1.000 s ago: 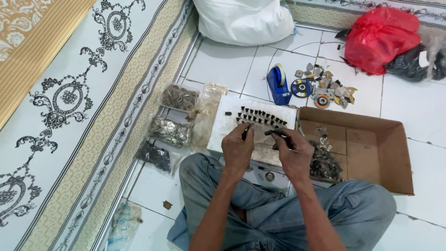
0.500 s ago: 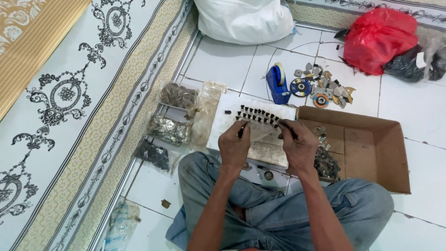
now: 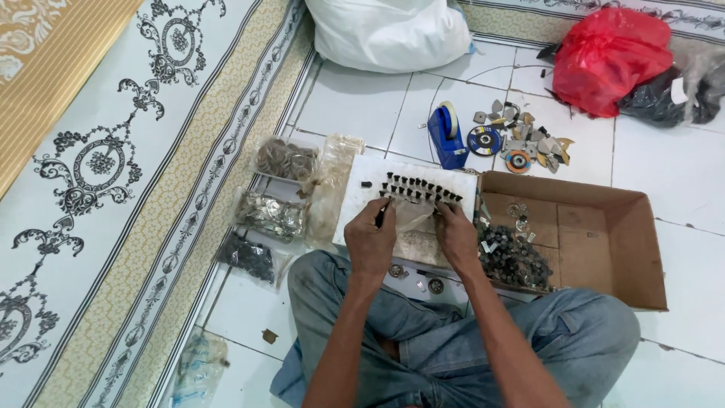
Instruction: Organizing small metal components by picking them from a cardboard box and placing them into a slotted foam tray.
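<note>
Low in the frame sits a person in jeans; just above, the left hand (image 3: 370,240) and right hand (image 3: 457,233) pinch a clear plastic bag (image 3: 414,217) between them. Touching their fingertips, a row of small black parts (image 3: 419,189) runs left-right on the white board (image 3: 361,204).

It looked like a home used as an informal workshop. The person sat cross-legged on a white tiled floor (image 3: 362,106) beside a patterned carpet (image 3: 113,151). Around them lay clear bags of small metal parts (image 3: 270,215), a cardboard box (image 3: 604,234) holding dark pieces, grinding discs (image 3: 484,140), a blue tape dispenser (image 3: 445,136) and stuffed plastic sacks (image 3: 389,30).
</note>
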